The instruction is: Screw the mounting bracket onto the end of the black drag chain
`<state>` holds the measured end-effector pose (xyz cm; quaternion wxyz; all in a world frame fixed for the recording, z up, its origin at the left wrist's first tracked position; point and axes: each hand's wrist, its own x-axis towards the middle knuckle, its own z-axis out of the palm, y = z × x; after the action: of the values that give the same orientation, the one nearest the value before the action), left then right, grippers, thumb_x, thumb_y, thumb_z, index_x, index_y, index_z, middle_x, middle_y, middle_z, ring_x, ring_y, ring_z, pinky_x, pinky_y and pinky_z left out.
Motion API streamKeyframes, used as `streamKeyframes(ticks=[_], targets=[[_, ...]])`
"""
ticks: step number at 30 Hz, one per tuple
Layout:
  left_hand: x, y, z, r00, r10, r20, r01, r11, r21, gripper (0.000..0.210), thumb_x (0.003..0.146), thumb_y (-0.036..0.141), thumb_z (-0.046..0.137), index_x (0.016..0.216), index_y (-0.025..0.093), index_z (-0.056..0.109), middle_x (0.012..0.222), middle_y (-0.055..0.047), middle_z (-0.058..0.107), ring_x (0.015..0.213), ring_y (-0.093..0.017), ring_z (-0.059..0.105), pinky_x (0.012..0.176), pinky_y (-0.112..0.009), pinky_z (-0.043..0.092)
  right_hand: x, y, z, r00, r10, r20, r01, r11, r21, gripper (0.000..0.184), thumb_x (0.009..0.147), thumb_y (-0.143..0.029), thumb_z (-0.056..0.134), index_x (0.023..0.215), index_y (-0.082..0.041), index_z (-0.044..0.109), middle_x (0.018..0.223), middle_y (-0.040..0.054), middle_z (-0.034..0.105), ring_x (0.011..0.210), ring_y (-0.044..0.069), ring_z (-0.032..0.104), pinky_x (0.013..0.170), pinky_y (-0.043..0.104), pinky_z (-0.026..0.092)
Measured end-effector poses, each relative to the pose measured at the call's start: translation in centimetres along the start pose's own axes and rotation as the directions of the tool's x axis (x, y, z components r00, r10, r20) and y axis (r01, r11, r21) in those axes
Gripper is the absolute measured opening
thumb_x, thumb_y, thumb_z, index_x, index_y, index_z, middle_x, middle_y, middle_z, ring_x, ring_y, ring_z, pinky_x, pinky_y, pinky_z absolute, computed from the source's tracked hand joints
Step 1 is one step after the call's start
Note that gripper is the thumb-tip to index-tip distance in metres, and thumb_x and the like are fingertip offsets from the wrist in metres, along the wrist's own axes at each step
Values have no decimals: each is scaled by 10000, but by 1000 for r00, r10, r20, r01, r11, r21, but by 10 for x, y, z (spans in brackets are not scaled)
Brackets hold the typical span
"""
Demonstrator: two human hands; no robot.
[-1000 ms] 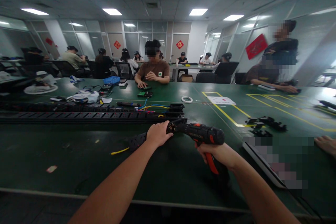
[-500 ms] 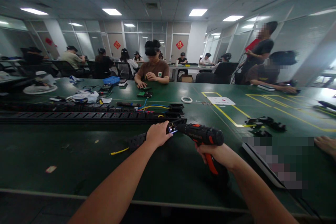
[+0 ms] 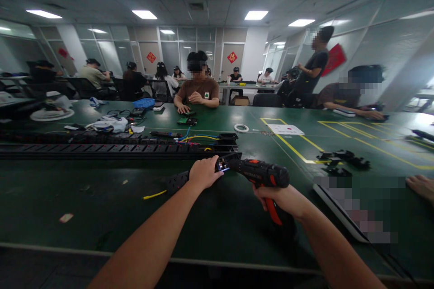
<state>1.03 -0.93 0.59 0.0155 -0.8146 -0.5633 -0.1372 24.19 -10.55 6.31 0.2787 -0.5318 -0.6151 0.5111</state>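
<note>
The left hand (image 3: 203, 174) is wrapped round a black socket strip (image 3: 178, 183), which I see between the near edge of the green surface (image 3: 237, 235) and the long black rails (image 3: 111, 151). The strip's long axis slants, its right end farther from that edge. The right hand (image 3: 283, 199) grips a power drill (image 3: 262, 174), nose pointing left, at the strip's right end.

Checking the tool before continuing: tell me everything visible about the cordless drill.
The cordless drill is black with orange accents, apparently plastic, with blurred side lettering. The right hand holds it by the orange-and-black handle above the green tabletop, body roughly level, nose pointing left at the black socket strip; tip contact is unclear.
</note>
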Motion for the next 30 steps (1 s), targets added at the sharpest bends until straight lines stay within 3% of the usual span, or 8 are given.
streamKeyframes(ticks=[10, 24, 30], targets=[[0, -1, 2, 1000, 1, -14, -1, 1000, 13, 607, 838, 564, 531, 1349, 261, 408, 1153, -79, 650, 1026, -270, 610, 828, -364, 438, 0, -3, 1, 1000, -27, 8, 27, 999, -30, 18, 672, -176, 554, 656, -169, 558, 529, -29, 558, 493, 133, 545, 494, 244, 432], [0, 1, -3, 999, -16, 30, 16, 1000, 9, 615, 844, 581, 515, 1358, 263, 408, 1175, -87, 643, 1059, -268, 600, 860, -361, 429, -2, -1, 1, 997, 43, -56, -42, 999, 23, 312, 682, -209, 590, 987, -148, 620, 539, -42, 576, 491, 141, 561, 498, 253, 427], [-1, 2, -5, 999, -21, 41, 20, 1000, 13, 612, 849, 582, 508, 1362, 265, 406, 1186, -87, 638, 1074, -269, 595, 873, -368, 426, -1, -1, 2, 999, 16, -40, -16, 1000, 11, 272, 680, -192, 581, 946, -153, 619, 540, -40, 572, 487, 140, 557, 488, 250, 427]])
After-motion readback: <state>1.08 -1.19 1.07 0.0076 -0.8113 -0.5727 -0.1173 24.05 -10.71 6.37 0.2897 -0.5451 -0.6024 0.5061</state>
